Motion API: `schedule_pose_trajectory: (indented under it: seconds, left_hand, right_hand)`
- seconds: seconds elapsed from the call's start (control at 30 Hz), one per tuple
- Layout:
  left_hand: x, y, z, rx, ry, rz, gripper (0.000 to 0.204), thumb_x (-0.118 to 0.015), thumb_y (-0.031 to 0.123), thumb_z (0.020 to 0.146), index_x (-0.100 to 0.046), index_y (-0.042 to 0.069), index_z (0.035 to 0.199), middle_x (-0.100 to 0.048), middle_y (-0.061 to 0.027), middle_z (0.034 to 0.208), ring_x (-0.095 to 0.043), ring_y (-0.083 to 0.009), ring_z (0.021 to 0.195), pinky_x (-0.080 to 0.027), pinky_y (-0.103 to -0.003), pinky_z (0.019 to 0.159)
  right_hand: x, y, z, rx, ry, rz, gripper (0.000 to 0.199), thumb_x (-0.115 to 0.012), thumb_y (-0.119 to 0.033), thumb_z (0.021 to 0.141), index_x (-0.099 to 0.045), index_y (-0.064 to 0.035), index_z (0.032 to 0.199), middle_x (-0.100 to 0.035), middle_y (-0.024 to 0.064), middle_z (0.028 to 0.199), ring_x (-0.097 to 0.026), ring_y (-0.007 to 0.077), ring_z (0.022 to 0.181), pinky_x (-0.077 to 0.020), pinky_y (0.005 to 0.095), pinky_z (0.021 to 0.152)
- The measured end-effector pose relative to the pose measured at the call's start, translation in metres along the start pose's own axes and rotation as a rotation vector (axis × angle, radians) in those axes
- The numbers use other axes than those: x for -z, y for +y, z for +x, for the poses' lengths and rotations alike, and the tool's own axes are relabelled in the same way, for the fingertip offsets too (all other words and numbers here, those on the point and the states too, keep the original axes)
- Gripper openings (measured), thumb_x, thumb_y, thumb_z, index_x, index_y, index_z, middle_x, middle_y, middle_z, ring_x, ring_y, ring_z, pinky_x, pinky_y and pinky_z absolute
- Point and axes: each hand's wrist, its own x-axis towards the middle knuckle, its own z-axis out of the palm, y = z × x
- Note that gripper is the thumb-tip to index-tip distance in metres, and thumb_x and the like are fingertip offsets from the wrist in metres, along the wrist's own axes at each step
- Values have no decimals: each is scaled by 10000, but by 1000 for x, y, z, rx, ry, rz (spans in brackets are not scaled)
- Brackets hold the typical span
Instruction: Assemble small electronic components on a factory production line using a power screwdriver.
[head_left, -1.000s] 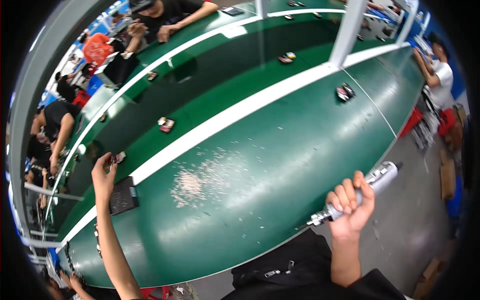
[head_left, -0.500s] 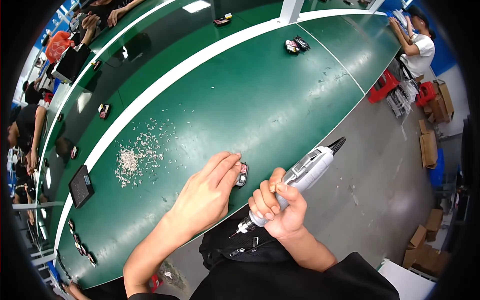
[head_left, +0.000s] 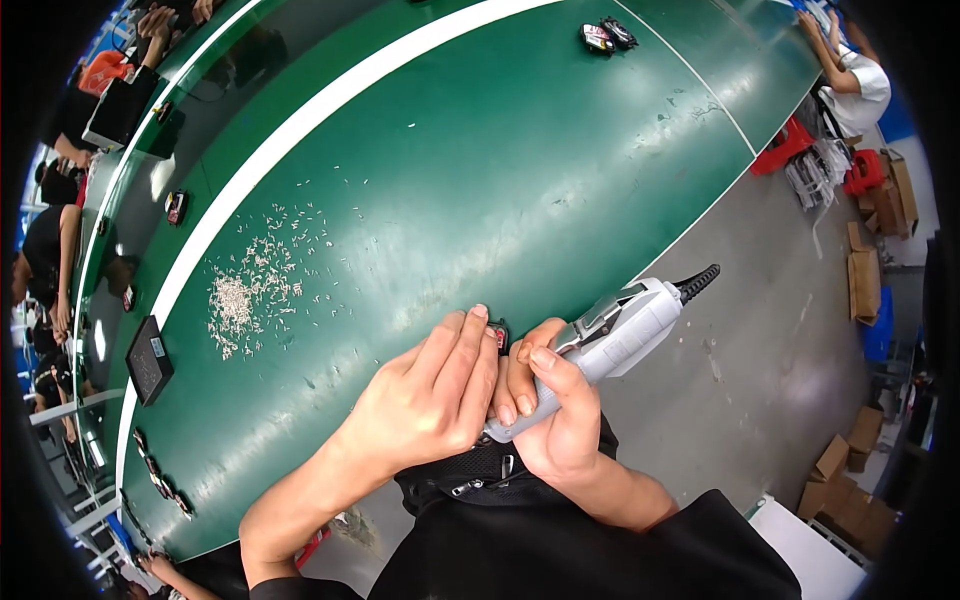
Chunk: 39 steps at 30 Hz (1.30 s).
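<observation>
My right hand (head_left: 562,415) is wrapped round the grey-white body of an electric screwdriver (head_left: 630,332), its black cord (head_left: 700,283) leading off to the upper right. The tool's tip is hidden behind my left hand (head_left: 420,395). At the table's near edge, the closed fingers of that left hand hold a small black-and-red device (head_left: 500,333), only a corner of which shows past the fingertips. My two hands are side by side, almost touching. To their left, a heap of tiny pale screws or pins (head_left: 232,302) lies scattered over the green table (head_left: 460,210).
Small black devices (head_left: 608,36) lie at the far side, and several more (head_left: 160,478) sit at the lower left. A dark tray (head_left: 150,362) stands by the white strip (head_left: 215,205). Other people work around the table. Cardboard boxes (head_left: 865,275) and red stools (head_left: 785,147) are on the right.
My right hand has brought the screwdriver up and left, so its tip has gone behind my left hand. The view has shifted, and the device is now more covered.
</observation>
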Motion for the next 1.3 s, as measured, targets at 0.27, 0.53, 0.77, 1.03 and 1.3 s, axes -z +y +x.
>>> schedule_pose_trajectory:
  seconds: [0.27, 0.53, 0.77, 1.03, 1.3]
  left_hand:
    - [-2, 12, -4, 167, -75, -11, 352, -612, 28, 659, -612, -151, 963, -614, -282, 1057, -608, -346, 1001, -541, -357, 827]
    - [2, 15, -11, 126, -156, -26, 364, -662, -11, 732, -591, -159, 1057, -567, -287, 1175, -589, -362, 1077, -545, -373, 822]
    - [-2, 15, -14, 154, -99, -21, 368, -629, -26, 672, -612, -153, 1017, -578, -282, 1162, -598, -356, 1063, -539, -358, 837]
    - [-4, 12, -16, 141, -102, -28, 338, -631, -22, 691, -616, -151, 1004, -590, -275, 1137, -607, -355, 1042, -545, -362, 821]
    - [-8, 8, -19, 88, -39, 46, 373, -590, 64, 669, -642, -133, 982, -617, -260, 1097, -598, -332, 1053, -516, -346, 893]
  right_hand:
    - [7, -38, 16, 10, -261, 43, 105, -480, -145, 919, -464, -42, 907, -405, 34, 545, -445, 158, 451, -407, 299, 483]
    - [-16, -85, 65, 341, -559, -314, 175, -431, -219, 959, -458, -54, 908, -393, -1, 520, -416, 110, 403, -386, 272, 445]
    - [-19, -73, 78, 300, -506, -455, 196, -417, -244, 971, -454, -65, 899, -368, -21, 512, -399, 92, 400, -379, 262, 447]
    - [-19, -73, 84, 279, -596, -473, 186, -432, -226, 961, -442, -64, 871, -379, -16, 507, -391, 89, 390, -368, 259, 430]
    - [-35, -70, 84, 209, -727, -647, 124, -462, -151, 934, -424, -54, 865, -405, 4, 515, -380, 91, 377, -340, 246, 396]
